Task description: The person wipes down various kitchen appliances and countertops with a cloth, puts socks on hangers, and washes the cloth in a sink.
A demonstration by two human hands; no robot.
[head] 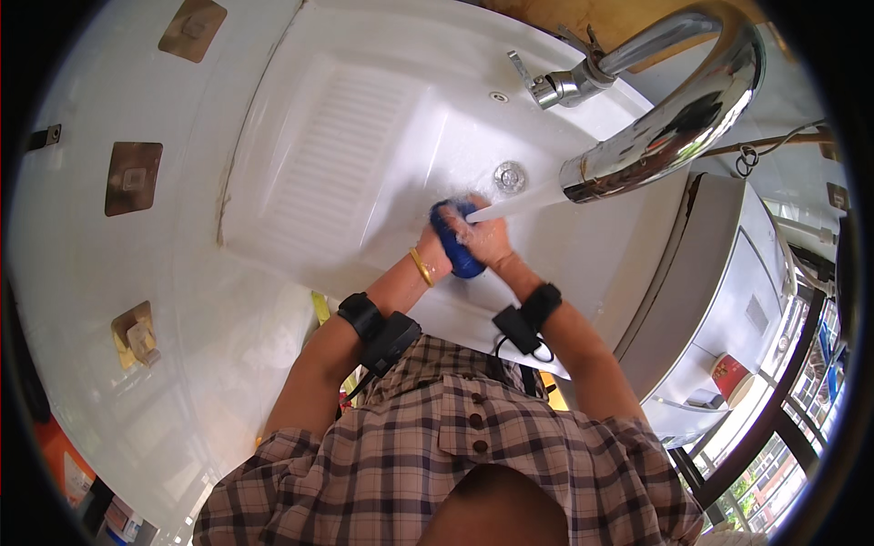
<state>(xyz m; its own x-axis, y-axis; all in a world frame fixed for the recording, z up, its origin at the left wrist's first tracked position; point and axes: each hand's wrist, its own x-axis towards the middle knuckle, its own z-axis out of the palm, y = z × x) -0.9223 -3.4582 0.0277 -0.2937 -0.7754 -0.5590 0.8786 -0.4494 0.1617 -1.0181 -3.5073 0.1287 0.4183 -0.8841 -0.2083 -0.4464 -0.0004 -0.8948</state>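
Both of my hands are on a dark blue object (467, 263), rounded and wet, perhaps a cloth or a small bowl; blur and water hide which. My left hand (434, 251) grips it from the left, with a gold bangle at the wrist. Over its upper right side lies my right hand (493, 239), fingers across it. A stream of water (522, 203) falls from the chrome faucet (642, 153) onto the object and my right hand. Beneath them is a white ceramic sink (546, 246), its metal drain (510, 177) just beyond my hands.
A ribbed washboard slope (334, 136) forms the sink's left side. The faucet lever (522, 72) is at the back. Adhesive wall hooks (134, 179) line the white wall at left. To the right stands a white appliance (724, 273), with a red paper cup (730, 379) near it.
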